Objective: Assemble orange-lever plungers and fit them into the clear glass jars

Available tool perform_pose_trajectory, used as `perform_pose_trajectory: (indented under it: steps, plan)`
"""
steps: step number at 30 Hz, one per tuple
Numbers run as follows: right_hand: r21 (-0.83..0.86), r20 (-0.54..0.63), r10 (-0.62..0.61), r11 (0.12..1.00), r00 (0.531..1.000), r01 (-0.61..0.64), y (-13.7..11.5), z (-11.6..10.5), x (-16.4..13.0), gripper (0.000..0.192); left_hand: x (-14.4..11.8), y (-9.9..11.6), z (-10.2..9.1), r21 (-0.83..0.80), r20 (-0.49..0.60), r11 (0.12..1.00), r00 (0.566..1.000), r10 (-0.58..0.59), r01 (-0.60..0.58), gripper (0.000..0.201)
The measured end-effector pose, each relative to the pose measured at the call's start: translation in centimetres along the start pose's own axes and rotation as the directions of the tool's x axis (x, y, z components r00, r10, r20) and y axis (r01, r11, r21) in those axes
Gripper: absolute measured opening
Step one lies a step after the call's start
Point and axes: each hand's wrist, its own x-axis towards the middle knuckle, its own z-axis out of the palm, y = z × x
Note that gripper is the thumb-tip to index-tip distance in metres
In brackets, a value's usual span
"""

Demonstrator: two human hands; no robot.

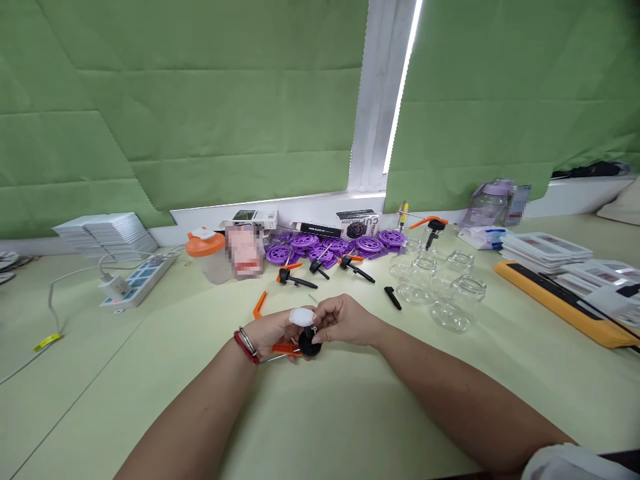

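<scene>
My left hand [275, 333] is wrapped round a black round crank lid [310, 345] with an orange handle [287, 349] and a metal rod. A white rounded piece [302, 317] shows at the top of the lid's black shaft, by the left thumb. Fingers pinched, my right hand [345, 321] works at the shaft; a small shiny bit shows at its fingertips, too small to name. Just beyond the hands lie similar black crank lids [354, 269] with orange handles. A loose orange handle [259, 305] is left of them, and a black shaft piece [393, 298] lies to the right.
Purple wheel-shaped parts [320, 248] are heaped at the back before small boxes [356, 225]. Several clear glass jars [453, 303] stand right, near a yellow-edged paper trimmer [560, 303]. An orange-lidded shaker cup [206, 252] and a power strip [140, 280] are left.
</scene>
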Motion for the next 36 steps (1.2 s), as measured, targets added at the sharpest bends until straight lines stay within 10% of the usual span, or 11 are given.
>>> perform_pose_trajectory:
  steps: [36]
  plan:
    - [0.048, 0.013, -0.044, 0.998, 0.999, 0.044, 0.1, 0.2, 0.1, 0.027, -0.3, 0.6, 0.8, -0.002, 0.021, 1.0, 1.0, 0.007, -0.007, 0.044]
